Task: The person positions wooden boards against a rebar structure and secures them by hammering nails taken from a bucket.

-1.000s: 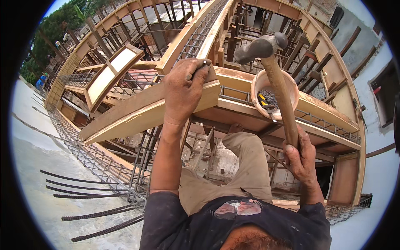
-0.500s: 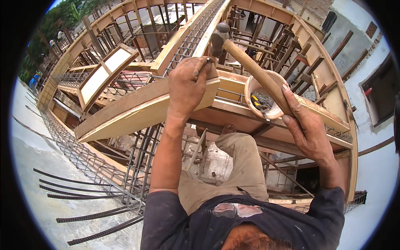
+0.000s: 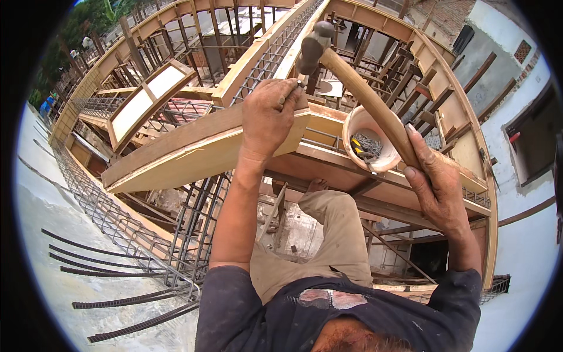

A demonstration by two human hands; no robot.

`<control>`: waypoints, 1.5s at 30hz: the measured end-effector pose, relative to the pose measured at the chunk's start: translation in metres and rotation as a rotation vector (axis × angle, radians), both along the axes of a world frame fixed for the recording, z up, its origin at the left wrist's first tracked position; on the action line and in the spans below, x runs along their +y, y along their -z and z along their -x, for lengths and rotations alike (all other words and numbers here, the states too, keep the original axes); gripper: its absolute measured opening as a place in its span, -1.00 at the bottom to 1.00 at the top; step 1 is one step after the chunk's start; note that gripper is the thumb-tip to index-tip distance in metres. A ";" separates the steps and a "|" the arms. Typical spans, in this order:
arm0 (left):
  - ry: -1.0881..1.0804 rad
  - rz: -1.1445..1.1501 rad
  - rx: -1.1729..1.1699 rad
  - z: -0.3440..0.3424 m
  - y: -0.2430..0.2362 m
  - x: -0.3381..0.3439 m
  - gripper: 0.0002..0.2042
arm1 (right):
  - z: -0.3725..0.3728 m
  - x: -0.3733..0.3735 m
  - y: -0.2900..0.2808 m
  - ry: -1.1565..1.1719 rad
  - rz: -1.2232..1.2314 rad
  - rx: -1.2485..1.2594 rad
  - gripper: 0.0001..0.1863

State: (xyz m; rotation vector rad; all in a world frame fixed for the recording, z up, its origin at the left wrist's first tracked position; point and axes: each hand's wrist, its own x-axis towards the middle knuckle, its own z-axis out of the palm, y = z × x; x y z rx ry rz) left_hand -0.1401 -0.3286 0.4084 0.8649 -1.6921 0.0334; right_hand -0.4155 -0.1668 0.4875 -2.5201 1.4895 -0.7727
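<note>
My left hand point(image 3: 270, 114) is closed in a pinch round a nail point(image 3: 301, 84), whose head shows above the fingertips. It rests on the right end of a wooden formwork panel point(image 3: 182, 145), a plywood face with a brown batten along its upper edge. My right hand point(image 3: 438, 188) grips a hammer point(image 3: 369, 101) by the lower part of its wooden handle. The dark metal hammer head is just right of the nail, apart from it. Under the handle stands a pale bucket point(image 3: 352, 126) with many loose nails point(image 3: 368, 146) and something yellow inside.
Steel rebar cages point(image 3: 202, 217) run below the panel and along the left. Bare rebar ends point(image 3: 120, 300) stick out over the concrete at lower left. Curved wooden formwork point(image 3: 457, 100) and many timber props surround me. My knee point(image 3: 337, 208) is bent above a gap between beams.
The hammer head has shifted slightly upward and right, and its handle tilts a little more steeply. My left hand still pinches the nail on the panel. The whole view has shifted slightly.
</note>
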 end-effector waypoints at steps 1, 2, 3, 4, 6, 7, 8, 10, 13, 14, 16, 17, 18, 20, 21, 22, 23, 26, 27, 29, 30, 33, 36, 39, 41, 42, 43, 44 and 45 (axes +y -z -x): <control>-0.004 -0.003 -0.002 -0.002 0.000 0.000 -0.85 | 0.000 0.003 0.000 -0.004 -0.003 -0.002 -0.30; -0.004 -0.015 0.009 -0.004 0.000 0.001 -0.86 | 0.000 0.007 0.001 -0.028 0.095 -0.158 -0.30; 0.007 -0.024 0.029 -0.001 0.000 0.000 -0.86 | 0.003 0.011 0.001 -0.002 0.145 -0.209 -0.29; 0.013 -0.026 0.037 0.001 0.000 0.000 -0.86 | 0.006 0.015 0.000 0.021 0.198 -0.258 -0.29; 0.010 -0.040 0.049 0.004 0.000 0.001 -0.86 | 0.008 0.011 0.006 -0.004 0.272 -0.243 -0.28; 0.007 -0.043 0.044 0.002 0.000 0.002 -0.86 | 0.003 0.004 0.008 -0.007 0.241 -0.092 -0.28; 0.005 -0.069 0.005 0.001 -0.001 0.004 -0.85 | -0.003 -0.003 0.009 -0.022 0.214 0.057 -0.27; -0.004 -0.083 -0.025 0.000 -0.003 0.004 -0.84 | 0.000 -0.010 0.012 0.002 0.001 0.053 -0.27; 0.006 -0.043 0.042 0.001 0.001 0.002 -0.84 | 0.000 -0.002 -0.001 -0.015 0.074 0.006 -0.33; 0.004 -0.049 0.037 0.000 0.002 0.002 -0.84 | -0.001 -0.001 -0.003 -0.025 0.110 -0.024 -0.35; 0.001 -0.056 0.032 -0.001 0.002 0.002 -0.84 | -0.001 -0.001 -0.001 -0.026 0.199 -0.054 -0.36; 0.003 -0.048 0.035 0.000 0.002 0.003 -0.84 | -0.001 -0.002 0.003 -0.020 0.248 -0.053 -0.35; 0.006 -0.035 0.037 0.001 0.000 0.004 -0.84 | -0.001 -0.002 0.005 -0.013 0.303 -0.051 -0.35; -0.003 -0.091 0.055 0.005 -0.002 0.008 -0.85 | 0.001 -0.004 0.007 -0.006 0.360 -0.049 -0.34; -0.020 -0.146 0.069 0.004 -0.003 0.010 -0.86 | 0.000 -0.007 0.007 0.012 0.126 -0.001 -0.33; -0.025 -0.142 0.064 0.001 -0.004 0.009 -0.86 | 0.000 -0.009 0.009 0.029 -0.107 0.047 -0.33; -0.030 -0.125 0.060 -0.004 -0.003 0.007 -0.84 | 0.000 -0.009 0.012 0.023 -0.103 0.041 -0.33; 0.066 -0.223 0.162 0.002 -0.002 0.009 -0.75 | 0.006 -0.003 0.028 -0.005 0.262 -0.082 -0.31; 0.132 -0.320 0.237 0.001 -0.009 0.012 -0.69 | 0.008 -0.001 0.035 -0.006 0.344 -0.112 -0.31; 0.118 -0.428 0.133 -0.007 -0.017 0.020 -0.52 | 0.009 0.010 0.052 0.033 0.048 -0.424 -0.32; -0.022 -0.259 -0.174 -0.011 -0.016 0.025 -0.48 | 0.006 0.011 0.063 0.026 -0.029 -0.548 -0.32; -0.136 -0.164 -0.575 -0.012 -0.006 0.042 -0.34 | 0.011 0.016 0.093 0.115 -0.228 -0.607 -0.37; -0.192 -0.272 -0.767 -0.004 -0.018 0.059 -0.29 | 0.018 0.029 0.116 0.224 -0.424 -0.685 -0.40; 0.038 -0.728 -0.804 -0.008 -0.031 0.071 -0.37 | 0.025 0.037 0.159 0.132 -0.197 -0.722 -0.41; 0.032 -0.559 -0.801 -0.014 -0.009 0.081 -0.39 | 0.028 0.041 0.175 0.120 -0.079 -0.599 -0.43; 0.030 -0.529 -0.784 -0.015 -0.002 0.089 -0.39 | 0.018 0.044 0.170 0.110 -0.223 -0.747 -0.45; 0.051 -0.503 -0.762 -0.010 0.009 0.096 -0.39 | 0.015 0.049 0.170 0.128 -0.374 -0.884 -0.46; 0.054 -0.529 -0.760 -0.004 0.014 0.104 -0.38 | 0.018 0.052 0.174 0.136 -0.384 -0.900 -0.51; 0.051 -0.552 -0.759 -0.001 0.018 0.109 -0.38 | 0.017 0.055 0.177 0.134 -0.407 -0.898 -0.51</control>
